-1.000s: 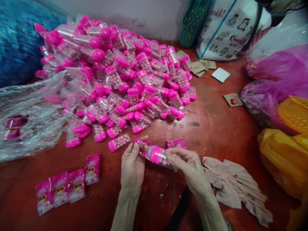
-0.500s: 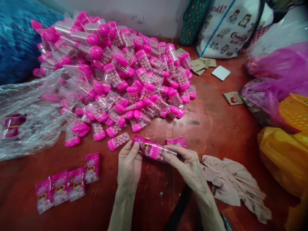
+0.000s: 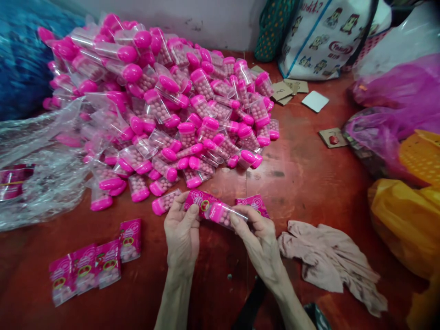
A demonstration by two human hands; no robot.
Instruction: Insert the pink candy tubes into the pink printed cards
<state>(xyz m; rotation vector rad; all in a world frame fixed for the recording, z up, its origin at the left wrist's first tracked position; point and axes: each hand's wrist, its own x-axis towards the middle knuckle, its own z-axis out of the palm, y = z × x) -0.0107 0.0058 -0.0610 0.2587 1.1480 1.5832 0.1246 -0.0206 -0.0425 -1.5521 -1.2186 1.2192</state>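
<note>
My left hand (image 3: 182,231) pinches a pink printed wrapper sleeve (image 3: 197,201) between thumb and fingers. In my right hand (image 3: 256,238) is a clear candy container (image 3: 225,216) with a pink cap and round pink candies. Its capped end meets the sleeve's right end; how far it sits inside I cannot tell. Just behind my right fingers lies another pink wrapper (image 3: 254,204). A loose container (image 3: 165,201) rests behind my left hand. At the left, several wrapped containers (image 3: 85,270) lie in a slanting row.
A large heap of candy containers (image 3: 192,110) fills the back. Clear plastic (image 3: 51,183) spreads at its left. A pale cloth (image 3: 330,256) lies at right, near yellow (image 3: 402,220) and purple bags (image 3: 395,114). Cardboard pieces (image 3: 285,91) and a white printed bag (image 3: 316,41) are behind.
Both hands have moved slightly left with the sleeve and container. More of the pink cap shows distinctly at the sleeve's end. The wrapped containers on the floor lie as before.
</note>
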